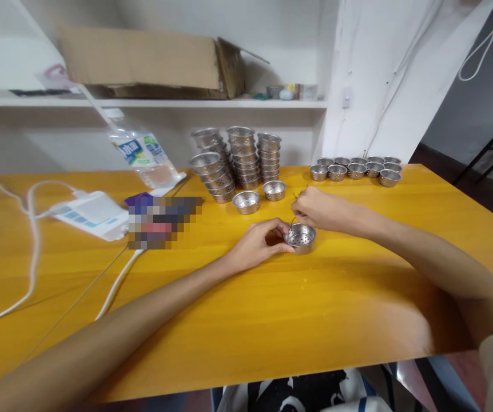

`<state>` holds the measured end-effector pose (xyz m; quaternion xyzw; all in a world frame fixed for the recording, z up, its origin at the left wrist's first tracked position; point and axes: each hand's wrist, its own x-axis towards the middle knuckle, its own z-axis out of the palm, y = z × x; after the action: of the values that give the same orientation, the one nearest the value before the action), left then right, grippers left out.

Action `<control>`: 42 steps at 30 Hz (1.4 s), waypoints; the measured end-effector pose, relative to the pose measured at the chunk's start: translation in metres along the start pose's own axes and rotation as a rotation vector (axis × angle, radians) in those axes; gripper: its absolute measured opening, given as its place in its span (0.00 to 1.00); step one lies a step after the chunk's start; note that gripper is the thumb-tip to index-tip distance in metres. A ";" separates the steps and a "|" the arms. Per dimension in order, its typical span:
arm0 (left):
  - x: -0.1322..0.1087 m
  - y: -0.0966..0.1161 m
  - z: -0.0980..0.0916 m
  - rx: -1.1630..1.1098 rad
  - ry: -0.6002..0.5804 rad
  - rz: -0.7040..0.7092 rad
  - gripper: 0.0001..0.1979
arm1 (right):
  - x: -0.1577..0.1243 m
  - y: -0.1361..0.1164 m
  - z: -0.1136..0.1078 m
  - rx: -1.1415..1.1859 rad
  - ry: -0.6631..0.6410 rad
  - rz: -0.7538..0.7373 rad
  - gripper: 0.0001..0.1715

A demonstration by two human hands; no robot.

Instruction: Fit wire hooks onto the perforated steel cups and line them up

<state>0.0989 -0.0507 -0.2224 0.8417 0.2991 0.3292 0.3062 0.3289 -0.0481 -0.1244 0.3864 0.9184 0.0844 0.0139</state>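
A small perforated metal cup [303, 246] stands on the yellow table. My left hand [255, 245] grips its left side between thumb and fingers. Just above its rim, my right hand [314, 208] is closed in a pinch on a thin dark wire [293, 220]; one end curves down to the cup's left edge, and bits stick out past the knuckles. Whether the wire is fixed to the cup, I cannot tell. Two similar cups, a nearer one [246, 203] and another [274, 190], sit beyond my left hand.
Tall stacks of perforated cups [242, 157] rise at the back, with rows of single cups [357, 170] to their right. At left are a plastic bottle [143, 151], a white power strip [94, 214], cables [35, 246] and a blurred-out item [160, 223]. A cardboard box [143, 60] lies on the shelf.
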 end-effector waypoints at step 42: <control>0.009 -0.021 -0.003 -0.299 0.010 -0.071 0.44 | 0.013 0.013 0.035 1.473 0.135 0.039 0.24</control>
<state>0.0954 -0.0302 -0.2321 0.7739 0.2779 0.3631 0.4382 0.3321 -0.0243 -0.1558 0.3056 0.7291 -0.5299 -0.3069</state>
